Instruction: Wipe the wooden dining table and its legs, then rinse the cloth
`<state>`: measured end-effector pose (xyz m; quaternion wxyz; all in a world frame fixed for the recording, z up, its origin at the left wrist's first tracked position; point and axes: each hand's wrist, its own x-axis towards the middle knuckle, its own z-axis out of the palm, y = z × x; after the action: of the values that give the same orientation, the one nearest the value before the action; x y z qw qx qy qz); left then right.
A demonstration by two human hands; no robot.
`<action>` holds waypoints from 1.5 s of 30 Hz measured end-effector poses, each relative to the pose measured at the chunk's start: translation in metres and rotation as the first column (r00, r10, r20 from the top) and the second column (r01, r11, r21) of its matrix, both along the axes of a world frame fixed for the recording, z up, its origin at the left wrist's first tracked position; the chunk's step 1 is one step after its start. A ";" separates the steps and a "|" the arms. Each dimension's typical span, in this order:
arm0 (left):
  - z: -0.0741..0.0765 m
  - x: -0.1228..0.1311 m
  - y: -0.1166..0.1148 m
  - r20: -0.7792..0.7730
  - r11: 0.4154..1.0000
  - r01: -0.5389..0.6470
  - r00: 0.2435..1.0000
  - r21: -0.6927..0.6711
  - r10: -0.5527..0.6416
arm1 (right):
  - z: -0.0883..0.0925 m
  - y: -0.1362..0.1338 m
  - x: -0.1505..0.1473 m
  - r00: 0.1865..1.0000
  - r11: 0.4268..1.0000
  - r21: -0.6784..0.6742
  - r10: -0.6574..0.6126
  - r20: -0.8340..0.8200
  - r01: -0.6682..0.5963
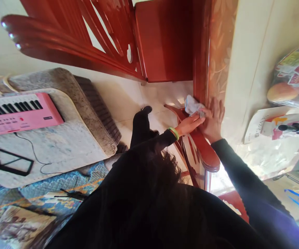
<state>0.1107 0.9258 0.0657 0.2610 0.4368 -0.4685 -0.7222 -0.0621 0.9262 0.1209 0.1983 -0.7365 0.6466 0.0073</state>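
Glossy red wood chair — crumpled cloth.

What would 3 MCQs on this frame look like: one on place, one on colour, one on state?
1. Where is the cloth?
A. on the keyboard
B. at the table edge, by the chair top
C. on the book

2. What colour is the keyboard?
A. pink
B. black
C. green

3. What is the left hand doing?
A. hanging free
B. gripping the book
C. pressing the cloth, fingers on it

Key:
1 B: the cloth sits against the red wood edge, above the chair.
2 A: its casing is pink.
3 C: the left hand, with a green wristband, lies on the cloth; the right hand rests flat beside it.
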 end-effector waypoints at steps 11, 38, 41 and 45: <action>-0.025 -0.019 -0.063 0.241 0.975 -0.203 0.945 -0.094 0.220 | 0.006 -0.076 0.035 0.997 0.997 0.038 -0.064 0.039 0.063; 0.003 -0.010 -0.020 0.358 0.949 0.296 0.902 -0.106 -0.241 | 0.012 0.032 -0.002 0.992 0.998 0.023 -0.061 -0.115 0.064; 0.004 -0.010 -0.024 0.365 0.954 0.275 0.906 -0.120 -0.216 | 0.008 0.032 -0.007 0.988 0.999 -0.005 -0.034 -0.151 0.034; -0.009 0.000 -0.073 0.439 0.972 0.113 0.898 -0.206 -0.012 | -0.004 -0.037 0.017 0.995 0.998 -0.065 -0.031 -0.096 0.025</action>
<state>0.1110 0.8526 0.0563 0.1745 0.5390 -0.6077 -0.5565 -0.0453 0.8892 0.1171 0.1431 -0.7321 0.6657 0.0196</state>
